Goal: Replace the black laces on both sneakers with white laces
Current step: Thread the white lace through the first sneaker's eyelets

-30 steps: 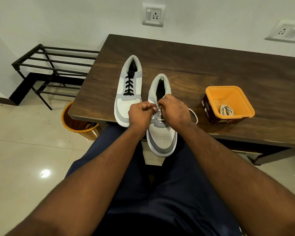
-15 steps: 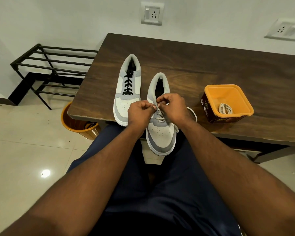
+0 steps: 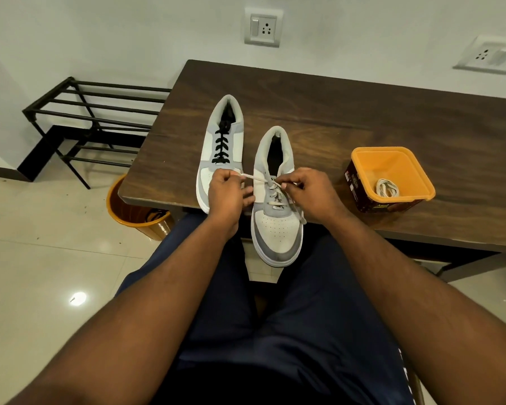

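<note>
Two white-and-grey sneakers lie on a dark wooden table (image 3: 348,112). The left sneaker (image 3: 224,135) carries black laces (image 3: 221,147). The right sneaker (image 3: 276,226) hangs its toe over the table's front edge and has a white lace (image 3: 275,194) through its lower eyelets. My left hand (image 3: 227,197) pinches one end of that lace and holds it taut to the left. My right hand (image 3: 310,194) pinches the lace at the eyelets on the shoe's right side. A second white lace (image 3: 387,188) lies coiled in an orange tub (image 3: 403,159).
The orange tub stands on the table to the right of the shoes. An orange bin (image 3: 138,211) sits on the floor under the table's left corner, with something dark inside. A black metal rack (image 3: 94,124) stands against the wall at left. My lap is below the table edge.
My hands were together over the right sneaker's tongue. They have drawn apart, the left hand pulling a length of white lace out to the left.
</note>
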A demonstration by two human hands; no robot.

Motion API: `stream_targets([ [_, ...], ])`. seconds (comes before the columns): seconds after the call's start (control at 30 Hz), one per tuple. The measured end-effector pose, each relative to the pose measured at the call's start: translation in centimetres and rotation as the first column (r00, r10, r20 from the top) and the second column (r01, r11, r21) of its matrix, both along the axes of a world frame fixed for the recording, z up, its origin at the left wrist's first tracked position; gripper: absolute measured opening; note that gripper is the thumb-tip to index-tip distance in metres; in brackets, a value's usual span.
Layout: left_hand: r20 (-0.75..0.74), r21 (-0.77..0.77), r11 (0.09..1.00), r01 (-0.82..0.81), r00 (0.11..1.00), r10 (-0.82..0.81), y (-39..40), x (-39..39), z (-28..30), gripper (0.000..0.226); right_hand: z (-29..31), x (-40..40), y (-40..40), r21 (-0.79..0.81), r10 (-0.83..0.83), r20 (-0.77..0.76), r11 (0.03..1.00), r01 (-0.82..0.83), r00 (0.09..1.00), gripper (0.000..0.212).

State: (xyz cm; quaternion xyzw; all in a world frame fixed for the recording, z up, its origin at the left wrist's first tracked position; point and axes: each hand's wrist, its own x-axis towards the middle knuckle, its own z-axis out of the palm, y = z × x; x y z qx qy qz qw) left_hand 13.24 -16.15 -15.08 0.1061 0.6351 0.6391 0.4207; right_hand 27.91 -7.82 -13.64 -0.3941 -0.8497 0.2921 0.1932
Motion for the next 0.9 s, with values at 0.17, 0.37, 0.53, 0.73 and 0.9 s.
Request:
stream_targets([
  [0.17,-0.658,0.022,0.997,-0.072,0.75,0.069,0.0,0.8,-1.4,0.032,1.2,0.1,0.6,0.084,0.03,0.104,0.996,-0.038,0.994,0.04],
  [0.37,-0.558,-0.109,0.98,0.168,0.806,-0.2,1.1,1.9,-0.8,0.028,2.5,-1.2,1.6,0.155,0.083,0.369,0.977,-0.149,0.926,0.036],
  [0.53,-0.516,-0.115,0.993,0.022,0.853,-0.078,0.5,0.2,0.3,0.024,2.2,-0.8,2.0,0.166,0.039,0.348,0.981,-0.103,0.937,0.024],
  [0.73,-0.627,-0.128,0.991,-0.032,0.777,-0.056,-0.3,-0.9,0.4,0.034,2.4,-0.7,2.2,0.112,0.057,0.347,0.988,-0.102,0.936,0.025],
  [0.9,-0.522,-0.145,0.969,0.198,0.817,-0.245,0.5,2.2,1.3,0.025,2.3,-0.7,2.0,0.094,0.082,0.334,0.988,-0.12,0.939,0.023],
])
